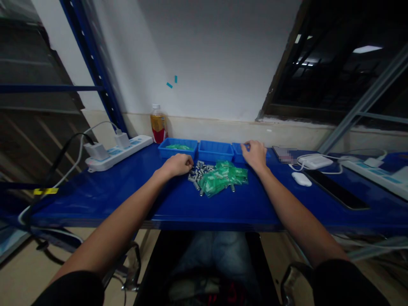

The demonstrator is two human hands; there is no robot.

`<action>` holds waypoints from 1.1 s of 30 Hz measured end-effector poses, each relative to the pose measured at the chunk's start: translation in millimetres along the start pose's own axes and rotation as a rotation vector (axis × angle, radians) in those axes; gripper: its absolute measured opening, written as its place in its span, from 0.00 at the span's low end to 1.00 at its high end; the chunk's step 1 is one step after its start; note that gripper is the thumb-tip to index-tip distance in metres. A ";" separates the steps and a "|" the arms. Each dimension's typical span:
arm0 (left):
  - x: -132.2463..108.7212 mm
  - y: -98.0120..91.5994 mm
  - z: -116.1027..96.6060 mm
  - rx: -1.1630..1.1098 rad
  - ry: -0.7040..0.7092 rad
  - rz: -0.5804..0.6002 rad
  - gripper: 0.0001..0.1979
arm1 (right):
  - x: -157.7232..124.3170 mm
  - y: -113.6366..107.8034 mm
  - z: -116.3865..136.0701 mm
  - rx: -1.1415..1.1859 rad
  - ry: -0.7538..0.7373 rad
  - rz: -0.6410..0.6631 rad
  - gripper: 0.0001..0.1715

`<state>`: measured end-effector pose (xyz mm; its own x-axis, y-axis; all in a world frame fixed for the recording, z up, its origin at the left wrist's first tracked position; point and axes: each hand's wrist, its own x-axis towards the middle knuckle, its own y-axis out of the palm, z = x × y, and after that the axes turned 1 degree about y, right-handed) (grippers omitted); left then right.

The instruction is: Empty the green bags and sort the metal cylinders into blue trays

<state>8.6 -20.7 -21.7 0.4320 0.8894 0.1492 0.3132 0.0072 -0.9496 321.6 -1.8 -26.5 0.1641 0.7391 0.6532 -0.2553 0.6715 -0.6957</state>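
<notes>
My left hand [179, 165] rests at the left edge of a pile of small metal cylinders [198, 173], its fingers curled together. Whatever may be between those fingertips is hidden. Green plastic bags [223, 176] lie heaped against the cylinders' right side, some seeming to hold pieces. Over the right blue tray [237, 149] is my right hand [256, 154], thumb and fingers bent but apart, with nothing visible in them. The middle blue tray [216, 156] stands behind the pile. In the left blue tray [163, 149] are some green bags.
A drink bottle [158, 125] stands behind the left tray. Power strips [127, 149] with plugs and cables lie to the left and far right. On the right are a phone [336, 189], a white earbud case [301, 179] and a white adapter [315, 161]. The table's front edge [210, 224] is near my lap.
</notes>
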 end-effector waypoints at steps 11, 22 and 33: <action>3.8 -5.2 -1.6 -0.302 0.044 -0.068 0.15 | -20.1 -6.1 107.9 0.303 -0.586 0.320 0.10; 3.3 -6.2 -6.9 -0.512 0.142 -0.103 0.18 | -37.8 1.1 117.2 0.414 -0.615 0.246 0.07; 5.0 9.4 4.4 -0.182 0.103 -0.006 0.11 | -7.4 7.2 65.8 0.250 -0.260 0.057 0.12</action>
<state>9.9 -14.2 -31.1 0.5111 0.8381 0.1906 0.4595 -0.0790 -0.8847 255.8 -6.0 -16.7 -0.0968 0.7157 0.6917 -0.4875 0.5718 -0.6598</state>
